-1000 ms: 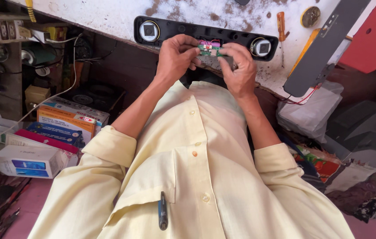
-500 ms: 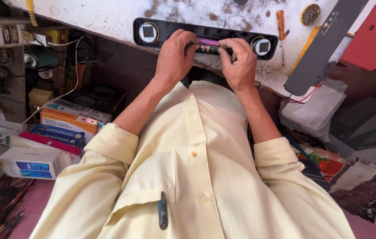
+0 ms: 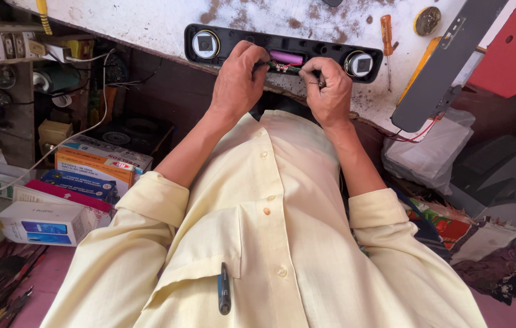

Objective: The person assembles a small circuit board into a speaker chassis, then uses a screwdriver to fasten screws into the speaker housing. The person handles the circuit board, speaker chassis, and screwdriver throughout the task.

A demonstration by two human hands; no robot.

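Here, my two hands, left hand (image 3: 238, 82) and right hand (image 3: 330, 91), pinch wiring inside one black speaker bar (image 3: 282, 51) with two round drivers, lying lengthwise along the worktop (image 3: 148, 15) near edge.

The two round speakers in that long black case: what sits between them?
In the head view, between the left speaker and right speaker lie a pink cylindrical cell, small wires, and both hands' fingertips.

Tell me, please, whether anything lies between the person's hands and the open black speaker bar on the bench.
Nothing visible does. Both the left hand and the right hand already rest on the speaker bar, fingertips at the pink cell in its middle. The screwdriver lies off to the side.
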